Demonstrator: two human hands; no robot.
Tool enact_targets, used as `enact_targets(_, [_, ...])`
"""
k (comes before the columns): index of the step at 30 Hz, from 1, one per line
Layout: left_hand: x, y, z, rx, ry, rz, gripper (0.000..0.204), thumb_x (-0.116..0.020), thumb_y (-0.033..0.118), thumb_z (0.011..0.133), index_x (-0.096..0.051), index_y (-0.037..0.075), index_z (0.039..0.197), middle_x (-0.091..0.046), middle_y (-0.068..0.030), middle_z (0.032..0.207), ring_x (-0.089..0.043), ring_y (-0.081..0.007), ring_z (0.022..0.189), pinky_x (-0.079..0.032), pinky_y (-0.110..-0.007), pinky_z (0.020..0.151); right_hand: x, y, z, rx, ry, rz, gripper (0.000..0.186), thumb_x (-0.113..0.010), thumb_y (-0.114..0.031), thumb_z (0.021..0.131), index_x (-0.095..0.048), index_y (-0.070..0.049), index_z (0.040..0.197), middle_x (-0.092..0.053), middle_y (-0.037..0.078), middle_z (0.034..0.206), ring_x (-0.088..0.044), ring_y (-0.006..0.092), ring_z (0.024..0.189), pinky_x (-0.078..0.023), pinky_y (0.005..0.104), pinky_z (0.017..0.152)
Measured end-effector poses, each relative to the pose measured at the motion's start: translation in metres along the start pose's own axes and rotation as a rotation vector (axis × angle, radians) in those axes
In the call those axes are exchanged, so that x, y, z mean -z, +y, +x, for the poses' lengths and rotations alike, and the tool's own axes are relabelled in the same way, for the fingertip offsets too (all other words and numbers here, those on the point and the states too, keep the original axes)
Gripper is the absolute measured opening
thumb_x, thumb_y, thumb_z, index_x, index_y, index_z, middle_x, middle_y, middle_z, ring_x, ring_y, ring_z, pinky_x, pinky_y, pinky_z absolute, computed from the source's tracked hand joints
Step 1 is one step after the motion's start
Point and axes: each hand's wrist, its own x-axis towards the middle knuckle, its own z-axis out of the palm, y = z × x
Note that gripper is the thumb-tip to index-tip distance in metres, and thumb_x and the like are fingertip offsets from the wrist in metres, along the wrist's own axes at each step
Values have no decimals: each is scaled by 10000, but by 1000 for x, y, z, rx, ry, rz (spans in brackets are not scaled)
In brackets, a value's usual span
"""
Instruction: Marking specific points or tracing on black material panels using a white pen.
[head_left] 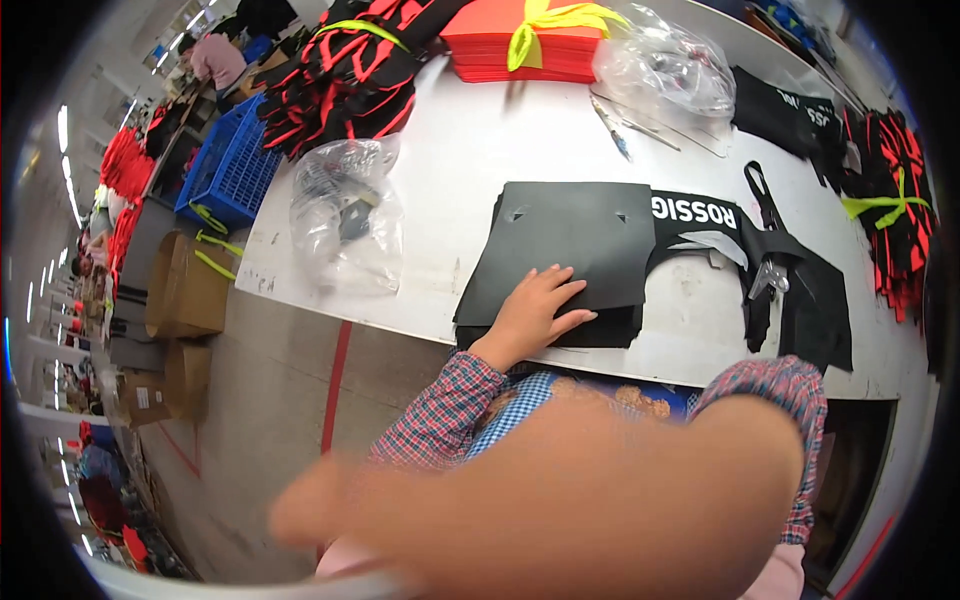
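Observation:
My left hand [537, 312] lies flat on a stack of black flat sheets [575, 240], its fingers spread. The top sheet has two small cut marks near its far corners. Close to the camera, my right hand [580, 490] is large and blurred, reaching across the lower part of the view toward the left; its fingers cannot be made out. To the right of the stack lies a black strap piece with white lettering [695, 212]. It joins a black cloth panel [818, 305] with a thin loop, and a small transparent plastic piece [768, 280] sits on it.
On the white table [450, 120] are a bundle of black-and-red straps [340, 80], red sheets [520, 58] tied with yellow cloth, and plastic bags [345, 220]. Pointed tools [612, 128] lie beyond the stack. A blue crate [228, 150] and cardboard boxes [188, 290] stand left.

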Motion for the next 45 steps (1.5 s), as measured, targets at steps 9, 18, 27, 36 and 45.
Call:
enact_targets(9, [51,24,2,362,320,-510,374,-571,319,1059,-696,2,1213,-741,-184,981,-698,-176,861,-542,-316,766,86,106,-99,-431,908,-267,265,-558,-310,1069,-701,-90,1103,-424,-94,702,-345,-6,560,-262,182,484])
enact_targets(18, [80,-3,6,336,706,-641,488,-432,429,1109,-472,91,760,-330,83,713,-274,-31,661,-256,-229,567,69,203,-146,-478,196,-1050,203,-706,-178,902,-705,-67,1071,-636,98,959,-685,306,833,-558,411,706])
enact_targets(27, [81,-1,3,332,705,-700,487,-434,448,1104,-429,120,744,-291,90,713,-243,-37,650,-237,-238,562,66,223,-143,-353,-91,-1256,255,-734,-146,841,-710,-46,1074,-685,61,993,-693,254,901,-583,363,724])
enact_targets(36, [82,-1,0,339,698,-673,502,-423,463,1103,-446,110,746,-294,85,706,-244,-41,648,-235,-243,561,68,221,-141,-277,-128,-1273,118,-672,-165,859,-687,-61,912,-661,49,911,-678,231,921,-579,363,714])
enact_targets(45, [82,0,1,348,705,-710,500,-430,459,1102,-471,95,762,-296,87,714,-247,-43,656,-240,-243,567,73,226,-141,-305,-122,-1214,160,-691,-168,854,-677,-52,964,-660,69,952,-679,255,937,-582,385,742])
